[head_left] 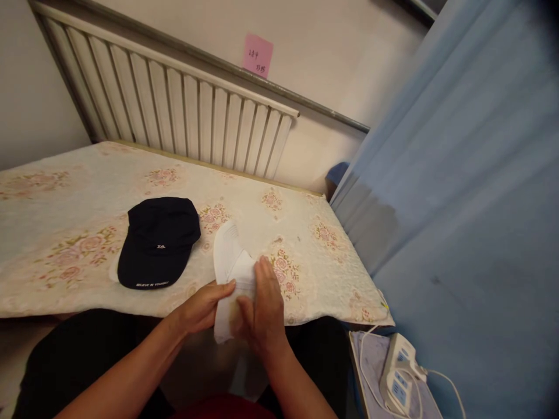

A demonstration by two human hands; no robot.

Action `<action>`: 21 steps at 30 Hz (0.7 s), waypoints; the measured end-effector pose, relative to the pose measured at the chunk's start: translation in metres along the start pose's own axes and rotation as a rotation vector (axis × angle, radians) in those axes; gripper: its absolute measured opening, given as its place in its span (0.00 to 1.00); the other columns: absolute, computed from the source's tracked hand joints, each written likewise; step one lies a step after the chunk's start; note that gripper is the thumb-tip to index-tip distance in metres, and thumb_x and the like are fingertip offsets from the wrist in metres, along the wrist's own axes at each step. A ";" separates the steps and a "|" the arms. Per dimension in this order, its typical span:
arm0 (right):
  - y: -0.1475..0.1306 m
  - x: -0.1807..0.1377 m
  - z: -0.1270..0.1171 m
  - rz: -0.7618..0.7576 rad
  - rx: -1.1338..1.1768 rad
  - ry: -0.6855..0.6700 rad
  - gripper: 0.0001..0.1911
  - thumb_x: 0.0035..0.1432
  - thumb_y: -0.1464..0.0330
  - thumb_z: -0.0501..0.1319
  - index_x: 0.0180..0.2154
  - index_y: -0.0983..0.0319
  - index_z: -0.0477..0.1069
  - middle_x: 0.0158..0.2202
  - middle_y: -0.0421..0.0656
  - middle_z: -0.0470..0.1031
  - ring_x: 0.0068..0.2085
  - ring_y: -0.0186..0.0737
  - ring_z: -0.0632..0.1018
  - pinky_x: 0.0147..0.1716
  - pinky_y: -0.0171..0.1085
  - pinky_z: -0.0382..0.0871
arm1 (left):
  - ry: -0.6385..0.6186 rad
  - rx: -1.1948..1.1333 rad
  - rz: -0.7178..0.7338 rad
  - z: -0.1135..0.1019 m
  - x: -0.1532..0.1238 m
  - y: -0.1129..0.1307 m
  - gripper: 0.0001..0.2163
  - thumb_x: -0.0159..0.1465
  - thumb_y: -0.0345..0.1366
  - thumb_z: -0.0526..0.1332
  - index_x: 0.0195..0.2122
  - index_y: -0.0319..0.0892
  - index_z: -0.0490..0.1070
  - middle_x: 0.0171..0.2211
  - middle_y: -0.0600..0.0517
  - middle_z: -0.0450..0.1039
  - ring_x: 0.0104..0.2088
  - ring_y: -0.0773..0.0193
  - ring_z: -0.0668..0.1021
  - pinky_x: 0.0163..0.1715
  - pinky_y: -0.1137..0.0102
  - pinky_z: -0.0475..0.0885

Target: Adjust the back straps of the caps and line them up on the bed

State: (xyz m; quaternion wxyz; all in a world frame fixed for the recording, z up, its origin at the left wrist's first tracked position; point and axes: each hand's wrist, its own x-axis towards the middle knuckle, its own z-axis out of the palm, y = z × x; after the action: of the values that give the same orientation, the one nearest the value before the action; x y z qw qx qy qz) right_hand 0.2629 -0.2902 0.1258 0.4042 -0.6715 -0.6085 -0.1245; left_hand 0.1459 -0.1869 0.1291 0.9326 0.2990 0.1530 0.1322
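A white cap (pixel 233 273), folded flat, is held on edge above the near side of the bed. My left hand (pixel 203 305) grips its brim side, with the thumb on top. Against the other side of the cap lies my right hand (pixel 264 311), its fingers stretched out and its thumb over the lower part, slightly blurred. To the left, a black cap (pixel 159 238) with small white lettering on its brim rests on the bed. A white edge (pixel 113 270) shows from beneath the black brim; what it belongs to is hidden.
The bed (pixel 244 201) has a floral quilted cover. Behind it stand a white radiator (pixel 174 105) and a wall with a pink note (pixel 258 55). A blue curtain (pixel 458 203) hangs at right, above a small table with a white power strip (pixel 397 372) and cables.
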 end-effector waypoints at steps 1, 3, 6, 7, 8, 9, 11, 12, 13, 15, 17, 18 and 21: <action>-0.007 0.003 -0.002 -0.087 -0.002 -0.022 0.32 0.63 0.58 0.51 0.63 0.68 0.49 0.65 0.57 0.55 0.66 0.52 0.54 0.60 0.57 0.57 | 0.007 0.027 0.015 0.003 -0.002 -0.001 0.15 0.60 0.28 0.60 0.48 0.35 0.74 0.35 0.43 0.80 0.39 0.52 0.80 0.43 0.62 0.72; -0.019 0.008 -0.004 -0.205 -0.013 -0.074 0.32 0.62 0.58 0.52 0.62 0.68 0.51 0.64 0.56 0.57 0.67 0.52 0.52 0.62 0.57 0.54 | 0.030 0.072 0.052 0.007 -0.006 -0.001 0.14 0.58 0.23 0.61 0.44 0.38 0.77 0.33 0.45 0.81 0.36 0.56 0.80 0.41 0.67 0.73; -0.020 0.007 -0.001 -0.201 -0.020 -0.090 0.31 0.62 0.60 0.53 0.62 0.69 0.51 0.63 0.56 0.58 0.67 0.52 0.52 0.63 0.58 0.52 | 0.039 0.098 0.049 0.007 -0.010 0.000 0.13 0.57 0.23 0.61 0.43 0.38 0.78 0.32 0.45 0.81 0.32 0.56 0.81 0.36 0.67 0.74; -0.016 0.006 0.001 -0.163 -0.006 -0.075 0.31 0.62 0.60 0.52 0.62 0.68 0.51 0.64 0.56 0.58 0.67 0.51 0.53 0.63 0.57 0.52 | 0.032 0.098 0.037 0.005 -0.010 0.000 0.13 0.58 0.25 0.61 0.44 0.38 0.77 0.32 0.44 0.81 0.31 0.55 0.81 0.35 0.65 0.74; -0.011 0.003 0.002 -0.108 0.022 -0.061 0.31 0.62 0.61 0.52 0.62 0.68 0.51 0.64 0.56 0.57 0.67 0.51 0.54 0.62 0.57 0.52 | 0.022 0.094 0.028 0.002 -0.011 0.000 0.14 0.59 0.27 0.61 0.46 0.37 0.77 0.33 0.43 0.81 0.32 0.53 0.81 0.35 0.63 0.74; -0.004 0.001 0.003 -0.032 0.063 -0.054 0.31 0.62 0.61 0.52 0.63 0.67 0.51 0.64 0.55 0.57 0.66 0.50 0.55 0.62 0.56 0.53 | 0.005 0.083 0.018 -0.002 -0.010 0.000 0.15 0.59 0.29 0.61 0.48 0.37 0.75 0.35 0.42 0.80 0.33 0.51 0.81 0.37 0.61 0.74; 0.010 -0.004 0.004 0.186 0.181 -0.076 0.29 0.63 0.60 0.51 0.62 0.65 0.55 0.63 0.52 0.59 0.64 0.49 0.60 0.61 0.53 0.56 | -0.034 0.043 0.008 -0.009 -0.010 0.001 0.18 0.58 0.32 0.63 0.51 0.35 0.73 0.38 0.40 0.80 0.38 0.48 0.81 0.42 0.59 0.73; 0.017 -0.005 0.003 0.314 0.250 -0.100 0.28 0.63 0.59 0.51 0.61 0.64 0.58 0.62 0.51 0.62 0.63 0.48 0.63 0.61 0.50 0.57 | -0.053 0.016 0.004 -0.013 -0.010 0.002 0.20 0.58 0.34 0.63 0.52 0.34 0.72 0.38 0.39 0.80 0.40 0.46 0.80 0.45 0.58 0.72; 0.024 -0.007 0.001 0.435 0.320 -0.119 0.26 0.63 0.59 0.50 0.59 0.63 0.60 0.61 0.50 0.64 0.61 0.47 0.65 0.60 0.48 0.59 | -0.069 -0.012 0.001 -0.017 -0.010 0.003 0.22 0.58 0.35 0.64 0.53 0.32 0.71 0.38 0.39 0.80 0.41 0.46 0.80 0.47 0.57 0.71; 0.035 -0.008 -0.001 0.608 0.451 -0.131 0.24 0.63 0.58 0.49 0.56 0.62 0.67 0.57 0.48 0.70 0.58 0.45 0.69 0.58 0.45 0.61 | -0.077 -0.062 0.015 -0.023 -0.010 0.005 0.23 0.57 0.36 0.64 0.54 0.31 0.70 0.38 0.39 0.80 0.42 0.46 0.80 0.50 0.56 0.69; 0.044 -0.010 -0.001 0.689 0.564 -0.118 0.24 0.64 0.56 0.46 0.51 0.59 0.71 0.53 0.45 0.74 0.55 0.44 0.72 0.55 0.43 0.63 | -0.059 -0.108 0.041 -0.028 -0.010 0.006 0.23 0.57 0.36 0.63 0.53 0.31 0.70 0.36 0.40 0.81 0.42 0.46 0.80 0.51 0.55 0.69; 0.047 -0.012 0.000 0.721 0.615 -0.115 0.24 0.64 0.55 0.46 0.49 0.58 0.72 0.51 0.44 0.75 0.53 0.43 0.74 0.54 0.42 0.64 | -0.040 -0.132 0.052 -0.030 -0.010 0.007 0.23 0.58 0.36 0.62 0.53 0.31 0.70 0.35 0.40 0.81 0.41 0.46 0.80 0.51 0.55 0.69; 0.054 -0.021 0.012 0.851 0.786 -0.116 0.25 0.62 0.52 0.47 0.46 0.58 0.75 0.46 0.44 0.78 0.49 0.44 0.76 0.49 0.41 0.67 | 0.056 -0.199 0.075 -0.032 -0.012 0.009 0.22 0.58 0.35 0.60 0.53 0.30 0.71 0.33 0.40 0.81 0.40 0.45 0.81 0.51 0.53 0.69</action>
State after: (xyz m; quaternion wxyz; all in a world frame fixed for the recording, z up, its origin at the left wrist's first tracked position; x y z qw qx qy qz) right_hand 0.3041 -0.2929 0.0828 0.6036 -0.6622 -0.3067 0.3211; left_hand 0.1219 -0.1668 0.1120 0.9475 0.2067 0.1536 0.1897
